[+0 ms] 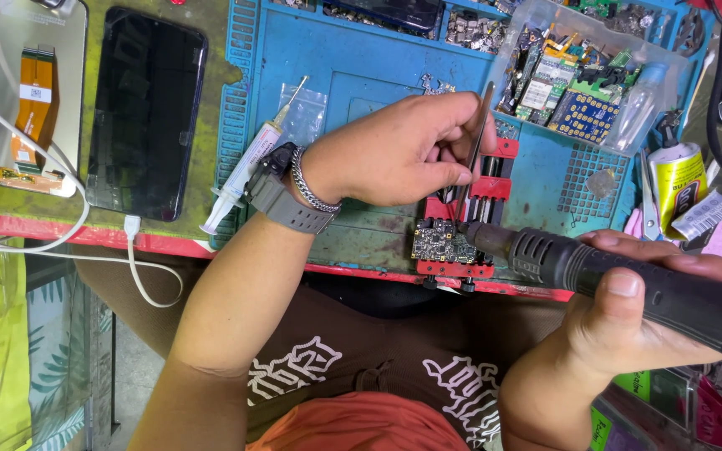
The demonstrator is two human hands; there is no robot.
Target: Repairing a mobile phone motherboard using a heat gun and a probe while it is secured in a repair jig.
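Left hand (403, 150) pinches tweezers (471, 159), tips down on the circuit board (443, 240). Board clamped in red holder (461, 267) at the near edge of the blue mat (361, 67). Right hand (628, 317) wrapped tight round hot-air tool (628, 280), nozzle at the board's right edge. Rework looks mid-way: heating on, part not yet lifted. Syringe (248, 167) and phone (144, 113) lie toward the left edge.
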